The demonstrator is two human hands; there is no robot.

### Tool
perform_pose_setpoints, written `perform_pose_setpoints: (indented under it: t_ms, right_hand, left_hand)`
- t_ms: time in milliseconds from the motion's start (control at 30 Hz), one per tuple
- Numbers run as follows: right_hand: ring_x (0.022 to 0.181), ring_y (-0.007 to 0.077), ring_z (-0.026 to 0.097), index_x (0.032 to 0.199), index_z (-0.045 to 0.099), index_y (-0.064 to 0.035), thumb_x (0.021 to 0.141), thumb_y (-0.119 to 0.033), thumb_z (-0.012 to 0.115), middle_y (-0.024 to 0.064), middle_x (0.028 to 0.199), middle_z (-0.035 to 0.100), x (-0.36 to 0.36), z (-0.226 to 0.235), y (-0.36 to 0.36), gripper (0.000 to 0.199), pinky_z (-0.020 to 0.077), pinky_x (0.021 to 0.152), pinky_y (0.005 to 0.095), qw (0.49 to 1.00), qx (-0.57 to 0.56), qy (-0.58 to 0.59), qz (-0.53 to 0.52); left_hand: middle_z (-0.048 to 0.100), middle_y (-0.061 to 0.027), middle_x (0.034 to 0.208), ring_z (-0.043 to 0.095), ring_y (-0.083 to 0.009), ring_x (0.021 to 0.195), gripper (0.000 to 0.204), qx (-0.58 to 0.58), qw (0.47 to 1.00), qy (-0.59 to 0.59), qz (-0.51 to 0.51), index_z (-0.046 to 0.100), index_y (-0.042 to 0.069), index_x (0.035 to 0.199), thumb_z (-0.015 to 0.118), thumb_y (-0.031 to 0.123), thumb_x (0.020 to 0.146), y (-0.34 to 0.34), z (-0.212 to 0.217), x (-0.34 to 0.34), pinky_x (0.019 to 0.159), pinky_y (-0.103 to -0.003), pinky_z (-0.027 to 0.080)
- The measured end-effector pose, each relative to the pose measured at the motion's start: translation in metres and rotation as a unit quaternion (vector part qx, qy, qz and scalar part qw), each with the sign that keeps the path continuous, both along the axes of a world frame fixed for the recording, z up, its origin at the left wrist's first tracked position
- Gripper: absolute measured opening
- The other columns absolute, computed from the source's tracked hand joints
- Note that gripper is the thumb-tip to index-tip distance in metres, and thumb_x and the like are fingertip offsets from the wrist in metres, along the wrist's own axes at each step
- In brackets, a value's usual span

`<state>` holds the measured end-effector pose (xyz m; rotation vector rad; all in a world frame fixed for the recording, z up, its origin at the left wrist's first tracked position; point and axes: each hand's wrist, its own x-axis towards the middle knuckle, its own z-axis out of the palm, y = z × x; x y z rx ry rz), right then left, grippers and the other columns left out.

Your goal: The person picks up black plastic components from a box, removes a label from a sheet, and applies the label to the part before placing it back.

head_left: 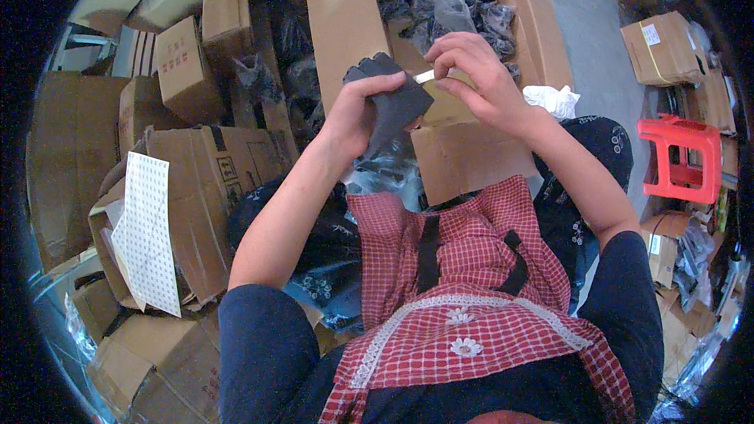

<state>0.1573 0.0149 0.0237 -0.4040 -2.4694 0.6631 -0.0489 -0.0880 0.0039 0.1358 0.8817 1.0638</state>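
In front of me my left hand [355, 114] is closed around a dark grey piece [397, 102] with a scalloped upper edge. The thumb presses on its face, and its exact kind is not clear. My right hand [479, 82] is beside it on the right, fingers bent, pinching a small white strip [424, 76]. The strip's left end reaches the dark piece; whether it is stuck there I cannot tell. Below both hands is an open cardboard box [463, 159] at my lap, with clear plastic wrapping [386, 173] at its left.
A large carton [542, 27] ahead holds several black plastic-wrapped bundles [452, 8]. Sheets of small printed labels [153, 228] rest against a carton [208, 196] on the left. To the right stand a red plastic stool [682, 159] and stacked boxes [664, 49]. White crumpled material [551, 100] lies near my right forearm.
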Motion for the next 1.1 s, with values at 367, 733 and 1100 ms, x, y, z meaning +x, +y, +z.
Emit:
perform_pose_setpoints:
  t_ms: [367, 733, 1100]
  right_hand:
    - [0.132, 0.0323, 0.039, 0.094, 0.058, -0.0073, 0.084, -0.014, 0.065, 0.0104, 0.131, 0.054, -0.012, -0.019, -0.016, 0.014, 0.0267, 0.112, 0.0466, 0.998, -0.035, -0.029, -0.034]
    - [0.093, 0.022, 0.063, 0.106, 0.06, -0.002, 0.084, -0.011, 0.067, 0.0105, 0.101, 0.065, 0.005, -0.008, 0.018, 0.024, 0.0489, 0.085, 0.0328, 0.99, -0.111, -0.054, -0.061]
    - [0.091, 0.0259, 0.064, 0.1, 0.061, -0.003, 0.085, -0.003, 0.064, 0.0108, 0.099, 0.064, 0.005, -0.007, 0.011, 0.015, 0.0508, 0.078, 0.0341, 0.999, -0.017, -0.038, -0.025]
  left_hand:
    - [0.068, -0.0095, 0.098, 0.067, -0.0241, 0.086, 0.025, -0.009, 0.999, -0.018, 0.043, 0.061, 0.005, 0.106, 0.068, 0.018, 0.085, -0.002, -0.01, 0.013, 0.08, -0.038, 0.057]
    - [0.068, -0.0118, 0.095, 0.068, -0.025, 0.085, 0.028, -0.001, 0.999, 0.032, 0.037, 0.062, 0.003, 0.104, 0.067, 0.023, 0.085, -0.003, 0.0, 0.006, 0.075, -0.039, 0.058]
    - [0.066, -0.0126, 0.102, 0.067, -0.0274, 0.09, 0.034, -0.011, 0.998, -0.018, 0.052, 0.061, 0.003, 0.112, 0.066, 0.026, 0.088, -0.001, 0.0, 0.004, 0.074, -0.042, 0.058]
